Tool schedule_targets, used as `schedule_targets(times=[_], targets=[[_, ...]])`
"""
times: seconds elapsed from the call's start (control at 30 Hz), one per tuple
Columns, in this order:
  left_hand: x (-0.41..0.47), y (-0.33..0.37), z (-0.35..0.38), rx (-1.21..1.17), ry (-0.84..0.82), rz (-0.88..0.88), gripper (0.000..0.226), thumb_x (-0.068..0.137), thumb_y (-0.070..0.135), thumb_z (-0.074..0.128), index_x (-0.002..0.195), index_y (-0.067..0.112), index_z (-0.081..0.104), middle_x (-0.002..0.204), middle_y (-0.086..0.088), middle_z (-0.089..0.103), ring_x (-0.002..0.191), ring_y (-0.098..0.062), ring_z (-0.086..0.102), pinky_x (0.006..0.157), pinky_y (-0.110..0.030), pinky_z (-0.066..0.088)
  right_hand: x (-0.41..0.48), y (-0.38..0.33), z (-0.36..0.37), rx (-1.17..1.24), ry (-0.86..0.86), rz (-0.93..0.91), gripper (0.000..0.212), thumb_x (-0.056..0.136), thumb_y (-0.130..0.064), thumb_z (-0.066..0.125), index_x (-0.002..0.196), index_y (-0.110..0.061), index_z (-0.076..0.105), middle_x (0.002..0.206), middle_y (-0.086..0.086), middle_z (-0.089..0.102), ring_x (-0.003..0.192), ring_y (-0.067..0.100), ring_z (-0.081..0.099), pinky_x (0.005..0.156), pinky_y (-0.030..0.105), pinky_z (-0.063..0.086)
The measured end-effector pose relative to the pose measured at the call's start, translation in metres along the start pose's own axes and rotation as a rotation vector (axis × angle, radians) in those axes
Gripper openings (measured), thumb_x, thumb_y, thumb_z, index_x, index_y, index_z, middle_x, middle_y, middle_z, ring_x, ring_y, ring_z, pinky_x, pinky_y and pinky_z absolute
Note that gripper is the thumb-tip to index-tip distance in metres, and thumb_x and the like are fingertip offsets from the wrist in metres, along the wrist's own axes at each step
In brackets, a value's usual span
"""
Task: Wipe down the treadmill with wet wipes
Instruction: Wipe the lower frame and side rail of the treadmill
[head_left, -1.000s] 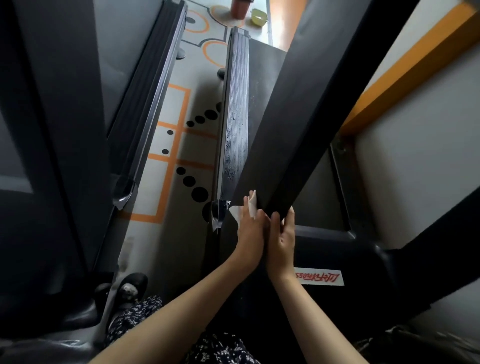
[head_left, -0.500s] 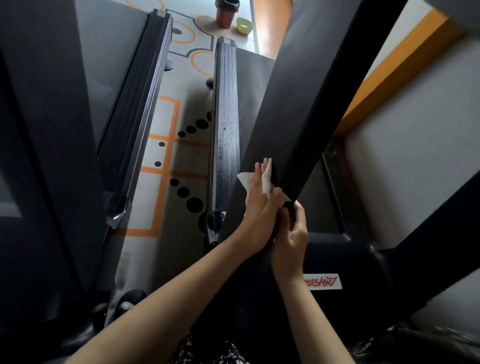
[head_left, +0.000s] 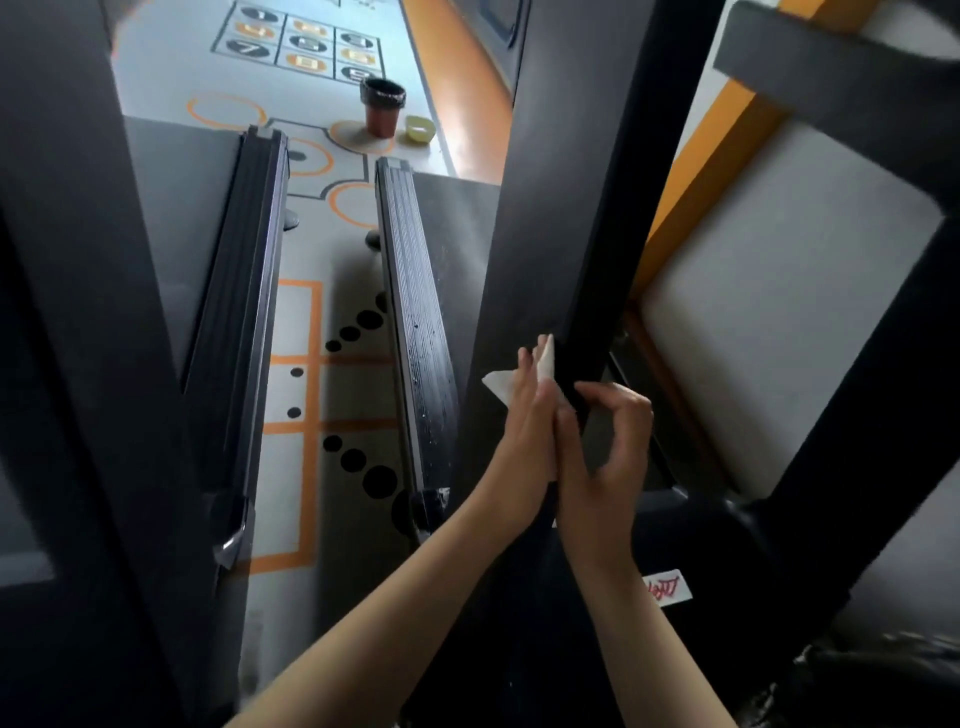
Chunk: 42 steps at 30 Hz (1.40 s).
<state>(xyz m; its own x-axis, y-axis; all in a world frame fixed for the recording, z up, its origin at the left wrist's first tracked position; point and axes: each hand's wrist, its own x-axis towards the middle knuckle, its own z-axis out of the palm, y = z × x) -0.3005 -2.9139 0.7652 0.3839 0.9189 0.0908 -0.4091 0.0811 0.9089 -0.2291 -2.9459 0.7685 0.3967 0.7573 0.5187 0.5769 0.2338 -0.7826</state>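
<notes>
The treadmill's black upright post (head_left: 561, 208) slants up through the middle of the head view. My left hand (head_left: 524, 421) lies with straight fingers on a white wet wipe (head_left: 498, 387) and presses it against the post's grey front face. Right beside it, touching it, my right hand (head_left: 608, 467) has curled fingers. Its thumb and index finger meet at the wipe's right edge on the post's corner. The treadmill's ribbed side rail (head_left: 415, 322) and belt (head_left: 467, 234) run away to the left of the post.
A neighbouring treadmill's rail (head_left: 244, 291) lies at left across a strip of patterned floor (head_left: 296, 467). A red-brown cup (head_left: 383, 111) and a small yellow dish (head_left: 420, 129) stand on the floor beyond. A white wall (head_left: 779, 312) closes in on the right.
Both hands have slid up the post together with the wipe. My right hand has let go of its wrap round the post, and its fingers now curl at the wipe's edge.
</notes>
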Motion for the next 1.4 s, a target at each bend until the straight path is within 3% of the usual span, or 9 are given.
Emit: schedule_targets(times=[0.13,0.3,0.4,0.47,0.6,0.93,1.03,1.2,1.4], targets=[[0.005,0.032,-0.007,0.019,-0.047,-0.056,0.079,0.087,0.068,0.036,0.154,0.028,0.022,0.162,0.004,0.02,0.148,-0.004,0.013,0.124,-0.039,0.008,0.011,-0.028,0.023,0.102,0.003,0.112,0.014,0.095,-0.014,0.062,0.108,-0.016,0.06,0.105,0.002,0.063,0.1,0.016,0.063,0.087,0.035,0.053],[0.012,0.063,-0.035,0.015,-0.051,-0.072,0.066,0.094,0.054,0.033,0.15,0.021,0.035,0.154,-0.008,0.036,0.144,-0.014,0.03,0.121,-0.036,0.021,0.021,-0.063,0.05,0.18,0.028,0.181,0.011,0.095,-0.013,0.06,0.105,-0.014,0.062,0.095,-0.006,0.069,0.089,0.005,0.067,0.074,0.013,0.05],[0.02,0.076,-0.052,-0.015,-0.148,-0.055,0.037,0.1,0.049,0.036,0.127,0.033,0.055,0.124,0.007,0.061,0.111,0.011,0.056,0.094,-0.009,0.041,0.031,-0.079,0.06,0.218,0.048,0.197,0.008,0.099,-0.014,0.054,0.098,-0.02,0.059,0.085,-0.015,0.066,0.079,-0.001,0.064,0.067,0.014,0.05],[0.026,0.082,-0.065,-0.017,-0.14,-0.047,0.03,0.103,0.03,0.037,0.126,0.026,0.056,0.109,0.008,0.063,0.091,0.009,0.062,0.076,-0.008,0.046,0.039,-0.086,0.064,0.263,0.075,0.232,0.013,0.1,-0.012,0.052,0.095,-0.023,0.058,0.084,-0.012,0.064,0.076,-0.002,0.061,0.064,0.013,0.048],[0.038,0.091,-0.088,0.014,-0.11,-0.013,0.025,0.102,0.012,0.041,0.125,0.012,0.052,0.104,-0.005,0.06,0.081,-0.002,0.062,0.066,-0.016,0.05,0.057,-0.091,0.072,0.308,0.075,0.293,0.017,0.101,-0.014,0.048,0.096,-0.027,0.057,0.085,-0.013,0.064,0.078,0.001,0.06,0.066,0.018,0.05],[0.073,0.141,-0.079,-0.087,-0.155,-0.039,0.035,0.105,0.029,0.034,0.105,0.01,0.064,0.088,0.001,0.073,0.082,-0.007,0.068,0.076,-0.02,0.055,0.102,-0.13,0.077,0.383,0.068,0.27,0.018,0.1,-0.015,0.047,0.092,-0.023,0.061,0.095,0.001,0.066,0.089,0.012,0.062,0.079,0.03,0.049],[0.082,0.155,-0.073,-0.074,-0.169,0.009,0.031,0.104,0.026,0.037,0.099,0.012,0.065,0.08,0.004,0.073,0.077,-0.006,0.067,0.069,-0.018,0.054,0.117,-0.143,0.072,0.347,0.051,0.233,0.009,0.097,-0.014,0.054,0.097,-0.022,0.058,0.082,-0.018,0.066,0.078,-0.001,0.062,0.072,0.019,0.051],[0.098,0.17,-0.065,-0.072,-0.102,0.119,0.04,0.099,0.022,0.05,0.115,-0.015,0.051,0.1,-0.018,0.06,0.091,-0.025,0.056,0.075,-0.028,0.048,0.131,-0.164,0.065,0.328,0.031,0.146,0.037,0.086,-0.012,0.071,0.116,-0.022,0.052,0.091,-0.016,0.07,0.087,-0.004,0.067,0.07,0.008,0.05],[0.106,0.198,-0.067,0.109,-0.076,0.285,0.044,0.076,0.039,0.057,0.083,-0.005,0.051,0.078,-0.01,0.052,0.072,-0.019,0.047,0.065,-0.034,0.039,0.149,-0.183,0.063,0.215,-0.04,0.083,0.057,0.079,-0.009,0.078,0.123,-0.03,0.049,0.106,-0.012,0.064,0.098,0.005,0.066,0.082,0.021,0.056]])
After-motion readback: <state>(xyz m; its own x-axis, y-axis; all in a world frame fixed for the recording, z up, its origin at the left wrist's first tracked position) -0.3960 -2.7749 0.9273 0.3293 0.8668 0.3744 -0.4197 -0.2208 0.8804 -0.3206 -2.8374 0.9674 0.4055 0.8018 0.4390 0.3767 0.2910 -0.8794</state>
